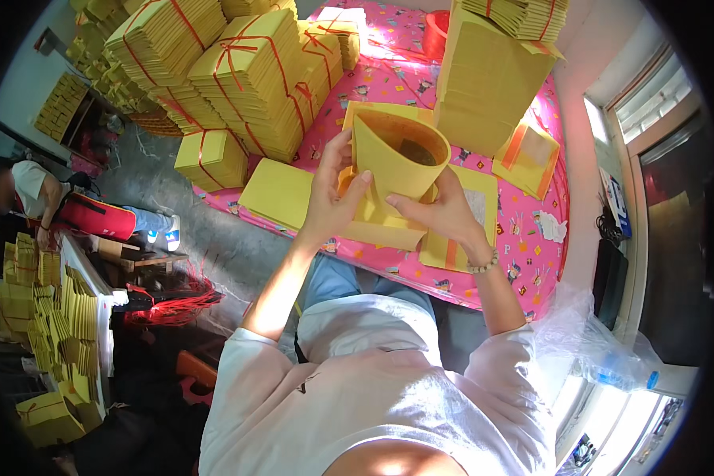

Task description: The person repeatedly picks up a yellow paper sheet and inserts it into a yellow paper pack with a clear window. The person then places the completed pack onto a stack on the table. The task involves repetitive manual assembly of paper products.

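Observation:
Over the pink-covered table, I hold a yellow paper envelope upright with both hands. Its mouth gapes in a rounded teardrop, and the brownish inside shows, with something dark at the bottom that I cannot make out. My left hand is closed on its left side, thumb on the near face. On its right lower side, my right hand presses with the thumb in front; some of the fingers are hidden behind it. Flat yellow envelopes lie on the table beside and beneath my hands.
Tied stacks of yellow envelopes rise at the far left of the pink tablecloth. A tall yellow pile stands beyond my right hand, a red bucket behind it. Leftward, another person is beside a table with more envelopes.

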Demonstrator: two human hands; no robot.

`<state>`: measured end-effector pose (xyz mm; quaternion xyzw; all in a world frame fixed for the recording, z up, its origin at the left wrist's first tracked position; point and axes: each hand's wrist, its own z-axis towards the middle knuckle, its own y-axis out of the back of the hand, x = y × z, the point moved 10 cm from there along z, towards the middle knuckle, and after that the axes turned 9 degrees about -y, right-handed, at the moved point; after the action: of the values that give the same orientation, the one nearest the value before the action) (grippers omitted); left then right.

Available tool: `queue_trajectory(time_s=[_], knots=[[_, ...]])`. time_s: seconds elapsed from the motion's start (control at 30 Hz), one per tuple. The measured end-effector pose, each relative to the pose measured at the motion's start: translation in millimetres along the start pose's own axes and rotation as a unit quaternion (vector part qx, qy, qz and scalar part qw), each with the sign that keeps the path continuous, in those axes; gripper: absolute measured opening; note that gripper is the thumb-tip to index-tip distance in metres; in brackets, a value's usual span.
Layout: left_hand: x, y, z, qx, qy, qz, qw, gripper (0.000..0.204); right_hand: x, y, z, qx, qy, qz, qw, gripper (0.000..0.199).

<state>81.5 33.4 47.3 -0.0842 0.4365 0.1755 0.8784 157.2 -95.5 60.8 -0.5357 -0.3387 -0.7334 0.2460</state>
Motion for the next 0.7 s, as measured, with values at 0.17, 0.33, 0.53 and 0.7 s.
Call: queue_trajectory(time_s=[0.17, 0.33, 0.53, 0.7], knots=[[2, 1, 12, -0.002, 0.062, -0.021, 0.998, 0.050, -9, 5, 10, -0.013, -0.080, 0.084, 0.993, 0.054], [16, -12, 13, 0.011, 0.172, -0.160, 0.972, 0.049, -28, 15, 14, -0.051, -0.145, 0.151, 0.977, 0.046], [27, -24, 9, 0.030, 0.255, -0.170, 0.951, 0.045, -35, 17, 11, -0.050, -0.154, 0.185, 0.969, 0.042], [34, -27, 4, 0.019, 0.267, -0.178, 0.947, 0.043, -39, 18, 9, -0.047, -0.172, 0.185, 0.966, 0.040]])
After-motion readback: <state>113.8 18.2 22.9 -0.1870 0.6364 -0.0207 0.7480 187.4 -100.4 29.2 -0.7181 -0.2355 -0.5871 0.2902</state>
